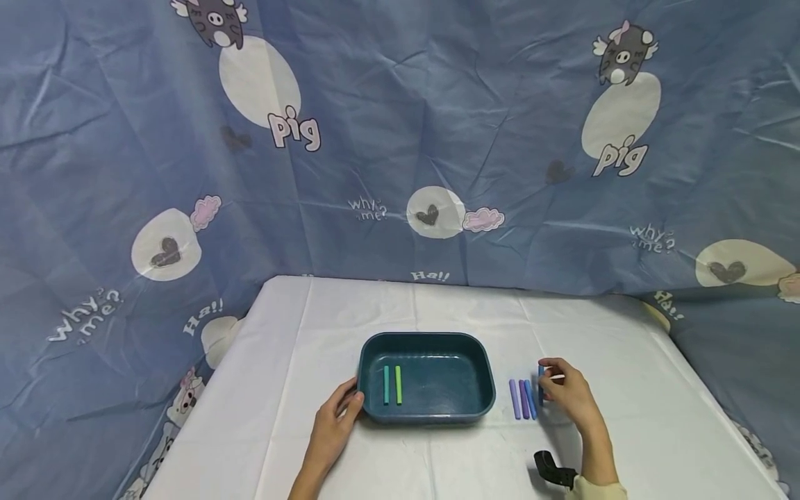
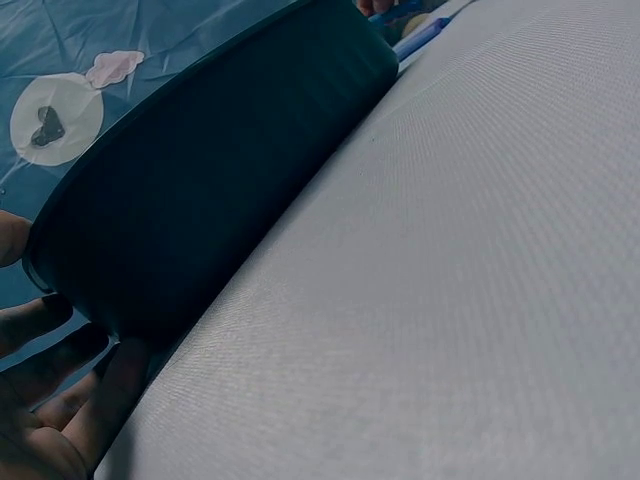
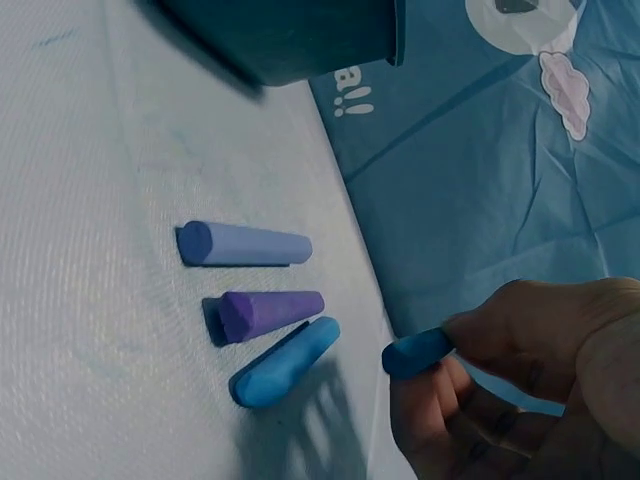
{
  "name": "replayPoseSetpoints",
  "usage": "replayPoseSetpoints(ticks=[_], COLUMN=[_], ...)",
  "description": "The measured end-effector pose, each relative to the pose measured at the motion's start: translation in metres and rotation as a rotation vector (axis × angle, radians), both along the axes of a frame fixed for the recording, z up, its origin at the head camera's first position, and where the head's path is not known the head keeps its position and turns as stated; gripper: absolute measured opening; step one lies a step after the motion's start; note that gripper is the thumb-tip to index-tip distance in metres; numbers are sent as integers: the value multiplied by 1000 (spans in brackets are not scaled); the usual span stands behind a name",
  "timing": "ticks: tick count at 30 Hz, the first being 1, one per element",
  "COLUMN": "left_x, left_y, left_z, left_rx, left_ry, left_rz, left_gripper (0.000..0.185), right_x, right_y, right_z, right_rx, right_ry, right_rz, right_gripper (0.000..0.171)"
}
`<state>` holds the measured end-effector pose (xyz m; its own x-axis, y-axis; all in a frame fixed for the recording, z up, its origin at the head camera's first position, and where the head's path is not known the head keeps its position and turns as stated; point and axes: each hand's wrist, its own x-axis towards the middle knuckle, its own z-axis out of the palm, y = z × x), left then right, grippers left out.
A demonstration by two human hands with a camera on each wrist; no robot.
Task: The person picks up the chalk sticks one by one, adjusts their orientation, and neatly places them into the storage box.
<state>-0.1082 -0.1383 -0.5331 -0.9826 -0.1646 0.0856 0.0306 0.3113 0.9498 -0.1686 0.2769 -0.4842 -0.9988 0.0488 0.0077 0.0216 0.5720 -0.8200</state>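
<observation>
My right hand (image 1: 567,393) pinches a blue chalk stick (image 3: 418,352) between thumb and fingers, raised over the right side of the table. To its left lie a lavender chalk stick (image 3: 245,244), a purple one (image 3: 270,314) and another blue one (image 3: 288,362), side by side. My left hand (image 1: 332,423) rests against the left end of a dark teal tray (image 1: 425,419), its fingers extended along the outer wall in the left wrist view. Inside the tray, toward its left, a teal chalk stick (image 1: 386,385) lies beside a lime green one (image 1: 398,385).
A white cloth covers the table (image 1: 350,305). Behind it and along both sides hangs a blue curtain (image 1: 375,139) printed with pigs and words. A black strap-like piece (image 1: 553,469) sits at my right wrist, by a pale sleeve (image 1: 596,489).
</observation>
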Motion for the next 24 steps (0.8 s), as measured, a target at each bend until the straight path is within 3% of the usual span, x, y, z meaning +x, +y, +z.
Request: replayPoseSetpoints(ticks=[9, 24], left_x=[-1, -1], left_y=[0, -2], left_z=[1, 0], left_rx=[9, 12], left_ry=[3, -10], left_rz=[1, -6], left_gripper=[42, 45], right_x=[-4, -4], right_y=[-7, -12], right_z=[2, 6], right_rx=[-100, -111], right_ry=[8, -6], right_rz=[-1, 30], right_gripper=[35, 37])
